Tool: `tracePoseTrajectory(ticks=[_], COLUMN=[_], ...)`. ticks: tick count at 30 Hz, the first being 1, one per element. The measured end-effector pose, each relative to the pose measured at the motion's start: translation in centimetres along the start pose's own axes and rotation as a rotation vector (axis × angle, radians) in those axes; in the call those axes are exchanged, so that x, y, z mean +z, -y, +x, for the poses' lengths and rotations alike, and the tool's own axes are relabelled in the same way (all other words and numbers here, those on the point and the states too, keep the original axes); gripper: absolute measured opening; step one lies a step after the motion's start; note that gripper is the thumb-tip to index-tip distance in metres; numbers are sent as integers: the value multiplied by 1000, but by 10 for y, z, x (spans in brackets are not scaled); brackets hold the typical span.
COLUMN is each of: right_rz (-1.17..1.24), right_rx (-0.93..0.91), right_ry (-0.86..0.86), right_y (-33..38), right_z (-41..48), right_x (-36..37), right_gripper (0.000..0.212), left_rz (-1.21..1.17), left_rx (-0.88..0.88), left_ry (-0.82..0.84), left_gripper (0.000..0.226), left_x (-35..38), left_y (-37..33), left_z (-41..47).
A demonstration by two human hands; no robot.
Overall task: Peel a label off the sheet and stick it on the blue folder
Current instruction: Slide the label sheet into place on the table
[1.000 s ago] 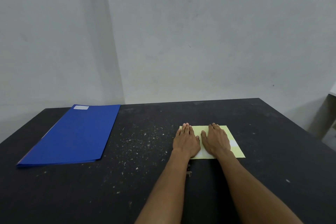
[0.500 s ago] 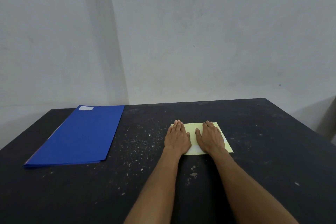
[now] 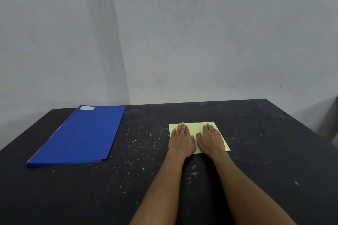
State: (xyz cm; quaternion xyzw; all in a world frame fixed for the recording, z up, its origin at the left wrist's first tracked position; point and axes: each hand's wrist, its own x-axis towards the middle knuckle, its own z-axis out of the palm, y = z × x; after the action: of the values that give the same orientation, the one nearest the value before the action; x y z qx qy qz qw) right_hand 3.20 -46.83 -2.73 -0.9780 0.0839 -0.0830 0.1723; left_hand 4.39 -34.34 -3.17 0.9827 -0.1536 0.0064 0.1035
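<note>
A pale yellow label sheet [image 3: 194, 127] lies flat on the black table, right of centre. My left hand [image 3: 181, 139] rests palm down on its left half, fingers straight and together. My right hand [image 3: 211, 139] lies palm down on the right half, beside the left one. Both hands hold nothing and cover most of the sheet. A bit of white shows between the thumbs. The blue folder [image 3: 80, 136] lies closed at the left of the table, apart from the hands. A small white label [image 3: 87, 108] sits near its far edge.
The black table [image 3: 274, 151] is speckled with white flecks between folder and sheet. Grey walls meet in a corner behind the table. The table's right edge drops off at the far right, where a grey object [image 3: 329, 120] stands.
The view has shifted slightly, so hands and sheet sit a little further left in frame. Both hands stay flat on the sheet, and the white patch right of my right hand is hidden now.
</note>
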Motion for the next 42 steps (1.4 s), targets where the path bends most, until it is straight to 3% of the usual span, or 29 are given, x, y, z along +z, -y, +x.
tracePoseTrajectory(ticks=[19, 42], right_rz=[-40, -39], right_rx=[-32, -53], right_ry=[3, 5], right_y=[10, 20], right_z=[17, 117], right_x=[6, 23], right_gripper=[58, 56], left_rz=[-11, -73], left_rx=[-106, -146], left_ry=[-27, -41], left_gripper=[52, 58], left_x=[-7, -5], left_y=[28, 55], left_z=[24, 116])
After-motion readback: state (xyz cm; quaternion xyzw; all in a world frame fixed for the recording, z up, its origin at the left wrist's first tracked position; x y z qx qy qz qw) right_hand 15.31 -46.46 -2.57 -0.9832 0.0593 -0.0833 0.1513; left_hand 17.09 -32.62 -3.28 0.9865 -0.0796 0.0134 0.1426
